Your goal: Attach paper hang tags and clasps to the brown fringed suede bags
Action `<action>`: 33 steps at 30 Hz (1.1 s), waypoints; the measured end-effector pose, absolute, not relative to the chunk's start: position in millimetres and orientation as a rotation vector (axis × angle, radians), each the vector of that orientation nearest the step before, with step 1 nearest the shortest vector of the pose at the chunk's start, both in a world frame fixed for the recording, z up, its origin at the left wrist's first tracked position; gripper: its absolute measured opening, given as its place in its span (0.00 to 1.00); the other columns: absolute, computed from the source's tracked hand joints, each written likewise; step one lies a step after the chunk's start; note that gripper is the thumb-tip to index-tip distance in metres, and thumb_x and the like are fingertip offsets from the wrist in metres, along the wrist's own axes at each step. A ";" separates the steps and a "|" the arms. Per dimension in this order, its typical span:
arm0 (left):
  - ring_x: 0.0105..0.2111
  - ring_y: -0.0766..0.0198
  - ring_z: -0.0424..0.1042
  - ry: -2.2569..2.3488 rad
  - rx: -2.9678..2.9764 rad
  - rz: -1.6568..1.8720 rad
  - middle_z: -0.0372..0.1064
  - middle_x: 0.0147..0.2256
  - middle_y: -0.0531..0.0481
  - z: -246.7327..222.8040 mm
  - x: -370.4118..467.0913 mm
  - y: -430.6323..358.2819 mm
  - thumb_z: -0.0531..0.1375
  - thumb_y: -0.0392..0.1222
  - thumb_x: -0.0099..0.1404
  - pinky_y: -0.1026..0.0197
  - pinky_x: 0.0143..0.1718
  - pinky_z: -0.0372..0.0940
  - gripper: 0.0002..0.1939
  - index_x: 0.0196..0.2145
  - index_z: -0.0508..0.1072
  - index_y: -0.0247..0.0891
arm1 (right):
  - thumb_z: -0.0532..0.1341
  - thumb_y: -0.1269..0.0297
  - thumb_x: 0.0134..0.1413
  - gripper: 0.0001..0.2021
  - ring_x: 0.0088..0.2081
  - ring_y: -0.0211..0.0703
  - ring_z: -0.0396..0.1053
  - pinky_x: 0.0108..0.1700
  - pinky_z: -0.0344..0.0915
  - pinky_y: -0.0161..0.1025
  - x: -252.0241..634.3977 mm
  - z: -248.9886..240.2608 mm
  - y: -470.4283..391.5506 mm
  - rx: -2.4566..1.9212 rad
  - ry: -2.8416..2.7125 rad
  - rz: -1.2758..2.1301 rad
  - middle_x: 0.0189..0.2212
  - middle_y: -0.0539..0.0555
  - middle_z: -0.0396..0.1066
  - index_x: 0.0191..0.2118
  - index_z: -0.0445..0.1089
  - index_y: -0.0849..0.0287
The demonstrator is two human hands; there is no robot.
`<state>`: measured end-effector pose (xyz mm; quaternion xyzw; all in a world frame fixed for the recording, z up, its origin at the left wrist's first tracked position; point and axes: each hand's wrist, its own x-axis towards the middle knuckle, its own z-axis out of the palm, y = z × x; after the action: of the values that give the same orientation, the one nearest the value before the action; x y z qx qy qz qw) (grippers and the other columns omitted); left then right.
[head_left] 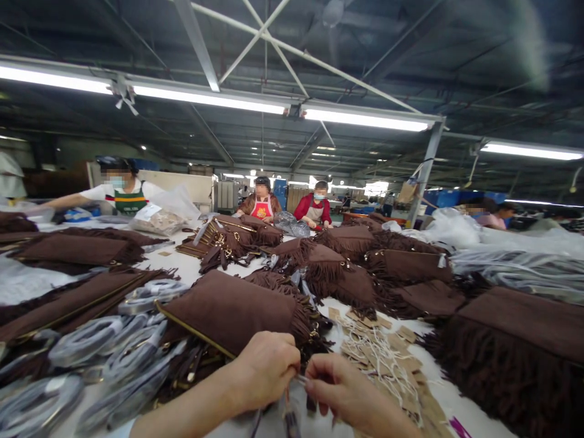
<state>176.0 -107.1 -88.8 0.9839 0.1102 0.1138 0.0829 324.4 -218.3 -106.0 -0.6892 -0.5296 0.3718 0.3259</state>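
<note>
At the bottom centre, my left hand [267, 370] is closed with its fingers pinched, beside the fringe of a brown bag [237, 307] with a gold zip. My right hand [340, 386] is closed too, its thumb and forefinger pinching a thin pale piece just right of my left hand. Below the two hands hangs a dark strap end [291, 423]; how it is held is hard to make out. Right of my right hand lies a heap of brown paper tags [387, 353] with white strings.
Wrapped coiled straps [86, 340] lie at the left. More fringed brown bags [529, 322] cover the white table [228, 267] on both sides. Long plastic-wrapped strips [515, 267] lie at the right. Several people sit or stand beyond the table.
</note>
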 end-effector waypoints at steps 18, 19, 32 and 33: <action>0.20 0.68 0.61 0.509 2.293 0.049 0.63 0.18 0.58 -84.4 192.5 -80.7 0.52 0.32 0.47 0.69 0.19 0.52 0.09 0.25 0.71 0.37 | 0.59 0.62 0.37 0.07 0.20 0.31 0.62 0.24 0.54 0.29 335.0 -124.4 -205.1 -1.555 -1.244 1.317 0.19 0.46 0.66 0.24 0.65 0.60; 0.18 0.68 0.60 0.523 2.248 0.025 0.62 0.17 0.58 -84.8 193.2 -79.7 0.52 0.33 0.46 0.68 0.18 0.51 0.09 0.25 0.71 0.38 | 0.59 0.62 0.36 0.07 0.19 0.30 0.61 0.24 0.54 0.29 335.6 -125.0 -205.2 -1.538 -1.236 1.350 0.19 0.46 0.66 0.23 0.65 0.60; 0.12 0.71 0.55 0.503 1.776 0.073 0.64 0.17 0.60 -104.0 201.5 -80.4 0.50 0.33 0.35 0.71 0.12 0.45 0.19 0.30 0.63 0.40 | 0.61 0.67 0.31 0.04 0.20 0.32 0.65 0.24 0.59 0.28 338.8 -129.0 -211.7 -1.554 -1.140 1.377 0.17 0.49 0.70 0.19 0.70 0.62; 0.12 0.72 0.54 0.508 1.706 0.071 0.65 0.17 0.59 -103.0 202.3 -80.0 0.50 0.33 0.35 0.71 0.12 0.43 0.19 0.30 0.63 0.40 | 0.61 0.67 0.31 0.04 0.18 0.31 0.64 0.23 0.59 0.28 339.1 -130.5 -212.3 -1.554 -1.131 1.400 0.18 0.49 0.71 0.20 0.70 0.62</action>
<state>202.3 -80.0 -103.0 0.7446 0.2216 0.0310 0.6289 339.1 -212.3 -130.5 -0.6065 -0.4415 0.5463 0.3724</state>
